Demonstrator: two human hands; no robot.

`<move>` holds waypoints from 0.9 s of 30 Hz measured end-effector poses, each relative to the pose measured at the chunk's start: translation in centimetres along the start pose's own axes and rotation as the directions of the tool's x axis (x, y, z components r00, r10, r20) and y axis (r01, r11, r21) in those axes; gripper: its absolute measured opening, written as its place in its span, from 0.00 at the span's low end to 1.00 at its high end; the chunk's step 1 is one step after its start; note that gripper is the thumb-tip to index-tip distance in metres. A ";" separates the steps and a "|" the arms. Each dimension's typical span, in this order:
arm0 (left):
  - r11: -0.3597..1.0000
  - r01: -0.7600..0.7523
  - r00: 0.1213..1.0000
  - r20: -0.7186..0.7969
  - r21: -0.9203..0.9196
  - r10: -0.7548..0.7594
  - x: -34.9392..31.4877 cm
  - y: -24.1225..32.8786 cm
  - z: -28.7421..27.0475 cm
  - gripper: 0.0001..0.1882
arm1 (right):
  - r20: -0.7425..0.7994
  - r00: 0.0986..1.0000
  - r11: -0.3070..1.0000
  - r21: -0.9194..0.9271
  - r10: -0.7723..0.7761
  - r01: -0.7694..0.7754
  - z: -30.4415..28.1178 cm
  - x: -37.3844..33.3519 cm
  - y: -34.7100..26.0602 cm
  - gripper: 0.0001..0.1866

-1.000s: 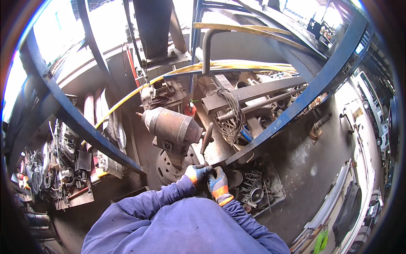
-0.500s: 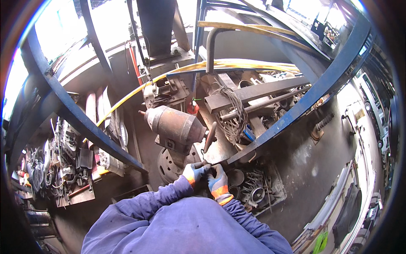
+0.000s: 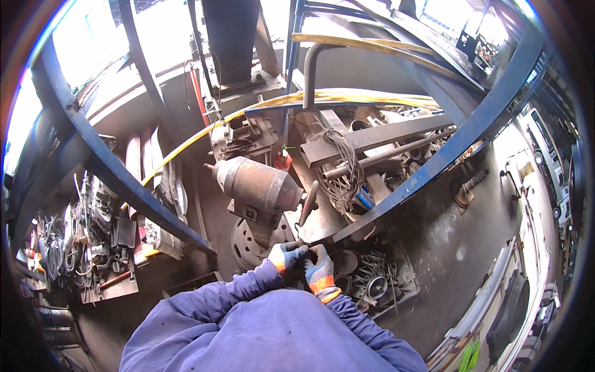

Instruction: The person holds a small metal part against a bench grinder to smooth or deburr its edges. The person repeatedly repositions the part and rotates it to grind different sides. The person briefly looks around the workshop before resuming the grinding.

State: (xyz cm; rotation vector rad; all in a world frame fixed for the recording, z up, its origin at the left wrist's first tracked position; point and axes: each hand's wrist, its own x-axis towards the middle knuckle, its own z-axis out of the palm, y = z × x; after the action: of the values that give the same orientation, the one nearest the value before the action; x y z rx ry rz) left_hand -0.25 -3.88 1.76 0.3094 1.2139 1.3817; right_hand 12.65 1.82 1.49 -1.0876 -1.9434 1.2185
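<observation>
My left hand (image 3: 286, 256), in a grey-blue glove with an orange cuff, is closed, its fingertips pinched together. Beside it on the right, my right hand (image 3: 319, 266) in a matching glove is closed too. A small dark piece seems to lie at the fingertips, too small to name. Both hands are in front of my chest, just on the near side of a rusty bench grinder (image 3: 257, 186). Its grinding wheel (image 3: 308, 203), seen edge-on, stands a little beyond the fingertips. The grinder sits on a round metal base with holes (image 3: 243, 245).
To the right of my hands is a tray of metal scraps and round parts (image 3: 377, 285). Blue steel beams (image 3: 421, 183) slant on both sides. Beyond lie a coil of wire (image 3: 347, 167) and a steel channel (image 3: 384, 137). Cables and parts (image 3: 99, 242) are heaped at left.
The view has shifted very slightly. My fingertips have moved a little against each other, and both hands stay closed in nearly the same place before the grinder.
</observation>
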 end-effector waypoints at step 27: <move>0.997 0.057 0.991 0.126 -0.059 -0.050 0.5 -0.9 0.6 0.12 | -0.015 0.998 0.982 0.182 0.054 -0.050 0.3 -1.5 2.1 0.10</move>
State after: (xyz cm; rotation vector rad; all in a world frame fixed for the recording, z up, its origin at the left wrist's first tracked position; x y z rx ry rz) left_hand 0.60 -3.36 1.07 0.3129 1.0671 1.3313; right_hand 13.82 0.92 -0.67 -1.0571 -1.7604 1.3785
